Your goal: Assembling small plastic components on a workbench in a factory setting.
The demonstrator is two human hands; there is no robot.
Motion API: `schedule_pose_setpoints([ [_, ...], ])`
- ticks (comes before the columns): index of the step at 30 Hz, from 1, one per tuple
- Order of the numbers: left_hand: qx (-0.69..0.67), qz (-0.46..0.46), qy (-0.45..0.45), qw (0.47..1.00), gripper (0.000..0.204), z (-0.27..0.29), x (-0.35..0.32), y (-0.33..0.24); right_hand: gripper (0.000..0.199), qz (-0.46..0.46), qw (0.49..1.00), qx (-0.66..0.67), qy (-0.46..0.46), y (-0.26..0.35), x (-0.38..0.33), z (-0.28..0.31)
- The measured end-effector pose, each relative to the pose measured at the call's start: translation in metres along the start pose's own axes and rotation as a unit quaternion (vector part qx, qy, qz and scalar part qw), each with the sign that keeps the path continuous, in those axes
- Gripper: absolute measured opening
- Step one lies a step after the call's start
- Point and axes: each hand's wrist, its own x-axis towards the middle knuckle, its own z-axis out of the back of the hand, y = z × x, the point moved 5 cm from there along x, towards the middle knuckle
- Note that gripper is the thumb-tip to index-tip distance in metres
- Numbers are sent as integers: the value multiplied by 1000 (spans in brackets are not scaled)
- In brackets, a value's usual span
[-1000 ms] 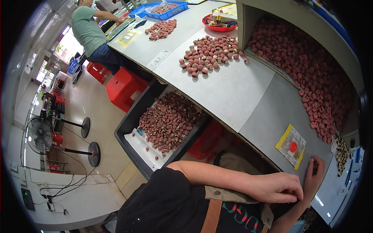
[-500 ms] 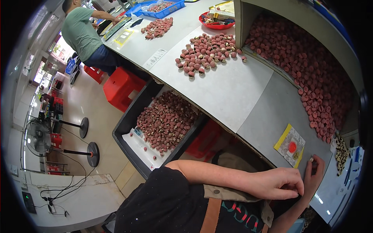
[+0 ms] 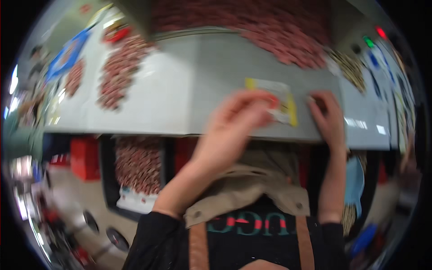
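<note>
Bin below bench: I see a black bin of reddish caps, lower left.
Left hand: my left hand has fingers curled, tips pinching the yellow packet at its left edge.
Packet: flat on the grey bench.
Right hand: my right hand lies just right of the packet; grip blurred, cannot tell.

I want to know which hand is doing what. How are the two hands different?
The left hand lies over a yellow card, fingers on its red spot; the right hand rests flat on the bare grey table beside it. The left forearm slants; the right runs straight. Both are bare and blurred.
</note>
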Motion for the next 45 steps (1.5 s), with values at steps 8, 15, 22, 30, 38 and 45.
schedule_pose_setpoints([
  [8,-181,78,48,979,31,7,36,36,30,-54,998,-26,-4,-4,-13,35],
  [15,-192,75,51,977,31,16,43,26,20,-27,996,-87,-3,10,0,31],
  [22,-76,39,34,996,30,30,36,37,13,-57,990,-112,69,11,-13,10],
  [30,72,-162,17,984,21,28,21,15,20,-82,993,-60,59,-1,-19,0],
  [38,114,-144,22,983,23,26,34,18,25,-55,998,-35,-1,-17,-20,-7],
  [45,136,-147,33,979,23,24,37,15,24,-76,997,-29,5,-23,-20,-7],
])
